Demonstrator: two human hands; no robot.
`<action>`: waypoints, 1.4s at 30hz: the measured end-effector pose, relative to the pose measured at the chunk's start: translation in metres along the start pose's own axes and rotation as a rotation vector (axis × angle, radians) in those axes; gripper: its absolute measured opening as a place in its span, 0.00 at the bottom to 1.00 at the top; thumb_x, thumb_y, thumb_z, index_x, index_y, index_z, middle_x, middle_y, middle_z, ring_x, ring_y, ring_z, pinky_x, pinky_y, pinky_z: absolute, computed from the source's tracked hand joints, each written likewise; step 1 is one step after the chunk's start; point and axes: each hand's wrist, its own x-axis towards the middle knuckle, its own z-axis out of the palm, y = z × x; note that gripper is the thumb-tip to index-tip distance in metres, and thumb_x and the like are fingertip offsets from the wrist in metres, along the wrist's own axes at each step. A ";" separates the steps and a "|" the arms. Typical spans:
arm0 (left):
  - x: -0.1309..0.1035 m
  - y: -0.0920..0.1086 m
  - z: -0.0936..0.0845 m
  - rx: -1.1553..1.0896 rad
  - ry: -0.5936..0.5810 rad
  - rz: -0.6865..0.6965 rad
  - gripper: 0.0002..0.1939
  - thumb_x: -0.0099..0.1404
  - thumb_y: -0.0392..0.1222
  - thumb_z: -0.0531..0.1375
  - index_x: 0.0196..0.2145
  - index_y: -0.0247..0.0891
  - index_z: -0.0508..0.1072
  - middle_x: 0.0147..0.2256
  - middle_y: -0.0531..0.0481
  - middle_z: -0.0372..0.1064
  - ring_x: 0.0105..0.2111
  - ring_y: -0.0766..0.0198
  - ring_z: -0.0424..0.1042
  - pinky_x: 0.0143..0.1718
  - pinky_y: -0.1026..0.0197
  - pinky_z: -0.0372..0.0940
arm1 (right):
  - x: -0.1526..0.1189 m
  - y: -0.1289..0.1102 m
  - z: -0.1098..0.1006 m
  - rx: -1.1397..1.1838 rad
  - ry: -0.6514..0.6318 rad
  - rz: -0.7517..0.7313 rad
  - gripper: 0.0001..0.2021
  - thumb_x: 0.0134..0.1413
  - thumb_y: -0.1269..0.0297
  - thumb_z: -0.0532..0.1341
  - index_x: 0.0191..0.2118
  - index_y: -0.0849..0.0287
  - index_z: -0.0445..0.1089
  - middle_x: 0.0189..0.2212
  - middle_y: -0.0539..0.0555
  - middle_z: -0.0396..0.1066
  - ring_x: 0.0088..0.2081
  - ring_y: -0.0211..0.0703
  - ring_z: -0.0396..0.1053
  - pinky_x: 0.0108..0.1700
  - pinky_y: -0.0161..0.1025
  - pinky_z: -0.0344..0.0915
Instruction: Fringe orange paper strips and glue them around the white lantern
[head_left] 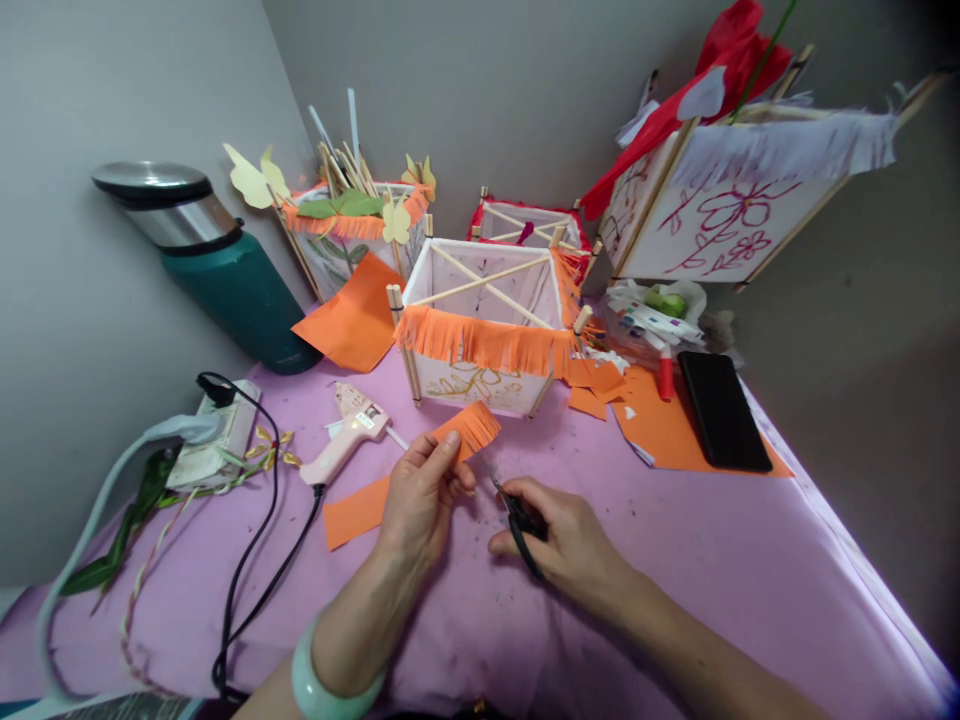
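Between the thumb and fingers of my left hand is an orange paper strip, its far end cut into a fringe. My right hand grips black-handled scissors, whose tips point at the strip's lower side without clearly touching it. Another orange strip lies flat, partly behind my left hand. Just beyond both hands stands a stick-framed paper lantern with a drawn flower and orange fringe along its top edge. Orange paper scraps lie to its right.
At left are a pink glue gun with its cable, a power strip and a teal bottle. A black phone rests on orange paper at right. More decorated lanterns stand behind.
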 end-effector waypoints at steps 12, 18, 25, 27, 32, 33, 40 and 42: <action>-0.002 0.000 0.001 0.011 0.021 -0.007 0.13 0.54 0.43 0.66 0.28 0.36 0.65 0.16 0.58 0.66 0.14 0.73 0.62 0.17 0.72 0.58 | 0.001 0.004 0.003 -0.022 0.023 -0.033 0.12 0.51 0.57 0.65 0.38 0.58 0.69 0.23 0.46 0.67 0.25 0.36 0.64 0.27 0.31 0.56; -0.001 0.001 0.002 0.008 0.022 -0.016 0.13 0.54 0.43 0.66 0.28 0.36 0.65 0.16 0.57 0.66 0.14 0.73 0.63 0.17 0.72 0.58 | 0.002 0.005 0.005 -0.032 0.041 -0.046 0.12 0.52 0.55 0.65 0.37 0.58 0.69 0.23 0.46 0.68 0.24 0.36 0.64 0.27 0.31 0.56; -0.002 -0.001 0.003 0.037 -0.007 -0.035 0.11 0.56 0.42 0.65 0.28 0.36 0.65 0.15 0.57 0.65 0.15 0.73 0.63 0.18 0.72 0.58 | 0.000 0.005 0.005 -0.027 0.043 -0.003 0.15 0.48 0.58 0.68 0.39 0.58 0.69 0.23 0.46 0.68 0.26 0.36 0.65 0.26 0.31 0.55; -0.002 -0.001 0.004 0.051 -0.018 -0.045 0.11 0.56 0.42 0.65 0.28 0.36 0.66 0.15 0.57 0.65 0.15 0.72 0.62 0.18 0.71 0.59 | 0.000 0.005 0.005 -0.025 0.047 0.001 0.15 0.48 0.58 0.68 0.39 0.58 0.69 0.24 0.46 0.68 0.26 0.36 0.65 0.26 0.31 0.55; -0.002 -0.001 0.004 0.054 -0.020 -0.051 0.11 0.56 0.43 0.65 0.29 0.35 0.66 0.15 0.56 0.66 0.14 0.73 0.63 0.18 0.71 0.59 | 0.001 0.004 0.004 -0.014 0.043 -0.011 0.13 0.48 0.60 0.67 0.38 0.59 0.69 0.23 0.45 0.68 0.24 0.36 0.65 0.26 0.31 0.55; -0.002 -0.001 0.004 0.054 -0.019 -0.052 0.11 0.56 0.42 0.65 0.29 0.35 0.66 0.15 0.56 0.66 0.14 0.73 0.63 0.18 0.71 0.59 | 0.001 0.004 0.004 -0.016 0.041 -0.013 0.12 0.49 0.60 0.67 0.38 0.59 0.69 0.23 0.45 0.68 0.24 0.35 0.65 0.26 0.31 0.55; -0.002 -0.002 0.004 0.050 -0.028 -0.050 0.10 0.57 0.42 0.64 0.29 0.35 0.66 0.15 0.56 0.66 0.14 0.73 0.63 0.17 0.71 0.59 | 0.001 0.007 0.006 -0.038 0.059 -0.012 0.15 0.48 0.58 0.67 0.39 0.59 0.69 0.24 0.47 0.69 0.25 0.37 0.65 0.26 0.31 0.54; -0.001 -0.002 0.004 0.049 -0.037 -0.050 0.10 0.58 0.41 0.64 0.29 0.35 0.65 0.15 0.56 0.66 0.14 0.73 0.63 0.17 0.71 0.60 | 0.001 0.006 0.006 -0.034 0.058 -0.009 0.15 0.48 0.58 0.67 0.40 0.59 0.69 0.24 0.47 0.69 0.25 0.37 0.65 0.26 0.31 0.54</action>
